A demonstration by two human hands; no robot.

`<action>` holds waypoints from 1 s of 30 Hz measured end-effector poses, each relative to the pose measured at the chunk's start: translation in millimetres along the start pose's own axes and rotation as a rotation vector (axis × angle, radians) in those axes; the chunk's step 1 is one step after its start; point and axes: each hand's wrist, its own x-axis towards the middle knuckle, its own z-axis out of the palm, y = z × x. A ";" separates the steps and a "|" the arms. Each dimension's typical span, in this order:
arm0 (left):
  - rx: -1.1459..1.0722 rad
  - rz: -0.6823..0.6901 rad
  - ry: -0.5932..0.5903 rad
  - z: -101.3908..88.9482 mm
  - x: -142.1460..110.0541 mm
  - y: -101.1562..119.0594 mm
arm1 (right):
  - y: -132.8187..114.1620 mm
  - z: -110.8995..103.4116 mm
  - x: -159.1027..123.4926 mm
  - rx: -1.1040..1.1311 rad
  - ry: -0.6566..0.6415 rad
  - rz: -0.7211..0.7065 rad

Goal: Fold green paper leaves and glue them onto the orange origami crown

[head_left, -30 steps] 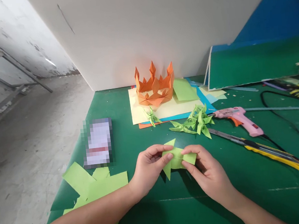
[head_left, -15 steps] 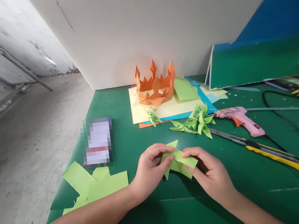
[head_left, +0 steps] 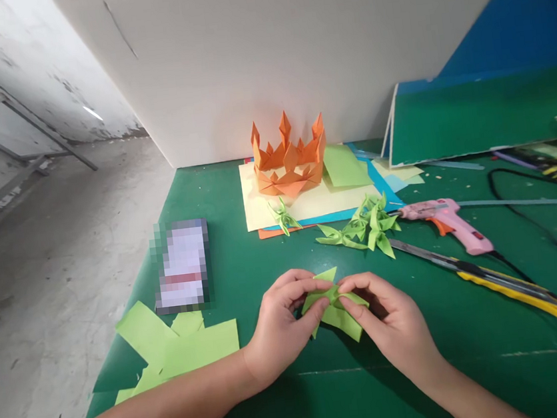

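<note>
A piece of folded light-green paper [head_left: 340, 321] is held between my two hands over the green table. My left hand [head_left: 284, 319] pinches its left side, thumb and index finger closed on it. From the right, my right hand [head_left: 387, 307] pinches it too, thumb below the index finger. Fingertips of both hands nearly meet at the paper's middle and hide part of the folds. Just beyond them lie several folded green paper flowers [head_left: 373, 221], and a single green flower [head_left: 284, 216] rests on the sheets farther back.
An orange paper crown [head_left: 293, 184] stands on stacked coloured sheets [head_left: 259, 214]. On the right lie a pink glue gun [head_left: 466, 228] with its cord and a yellow utility knife [head_left: 519, 292]. Green paper pieces [head_left: 198, 349] and a blurred phone [head_left: 182, 267] are at left, near the table edge.
My right thumb has moved up and inward onto the paper. The paper's right flap is now bent toward the middle, and my fingertips are closer together.
</note>
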 end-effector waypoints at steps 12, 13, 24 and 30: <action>0.034 0.051 -0.020 0.7 -0.9 0.5 | -4.5 5.4 2.0 0.055 0.032 -0.001; 0.043 0.054 -0.014 0.9 -0.9 0.8 | -4.8 5.5 1.8 0.054 0.037 0.000; 0.001 0.048 0.036 4.7 -1.1 1.3 | -4.1 7.3 1.2 0.078 0.051 -0.016; -0.008 0.079 0.055 4.4 -0.3 -0.8 | -5.5 6.1 0.8 0.093 0.014 0.013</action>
